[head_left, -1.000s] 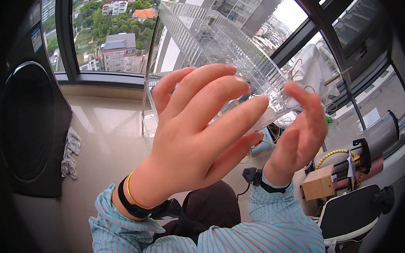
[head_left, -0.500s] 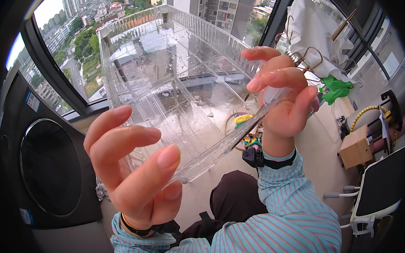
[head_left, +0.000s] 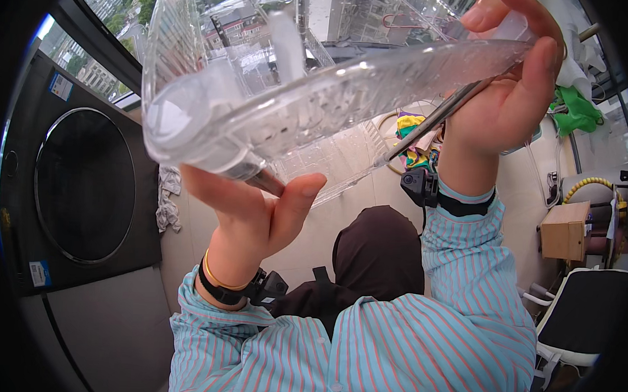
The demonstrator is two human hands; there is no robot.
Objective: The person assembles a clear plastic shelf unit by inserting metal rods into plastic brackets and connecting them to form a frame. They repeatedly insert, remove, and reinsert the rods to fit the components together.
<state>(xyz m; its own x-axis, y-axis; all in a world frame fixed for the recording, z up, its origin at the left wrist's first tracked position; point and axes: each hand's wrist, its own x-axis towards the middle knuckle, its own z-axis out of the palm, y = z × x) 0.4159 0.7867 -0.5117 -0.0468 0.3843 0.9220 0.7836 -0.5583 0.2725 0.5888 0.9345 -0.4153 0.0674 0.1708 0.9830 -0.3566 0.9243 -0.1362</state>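
A wet, clear plastic box [head_left: 345,93] with inner ridges is held up in front of me, tilted and cut off by the top edge. My left hand [head_left: 247,218] grips its lower left corner from below; the thumb shows, while most fingers are hidden behind the plastic. At the right end, my right hand [head_left: 500,109] is closed round the corner with curled fingers and thumb. A slim grey metal rod [head_left: 438,121] runs along the near side toward my right hand. Water drops cling to the walls.
A dark front-loading washing machine [head_left: 86,188] stands left, a crumpled cloth [head_left: 168,201] beside it. Colourful fabric [head_left: 420,141] lies on the floor beyond. At right are a green cloth [head_left: 578,112], a small wooden box [head_left: 565,229] and a black-topped stool [head_left: 583,312]. Windows rise ahead.
The clear box has been lifted and tipped, bringing its near rim up toward me. My right hand has moved up and to the right; my left hand has shifted up under the corner.
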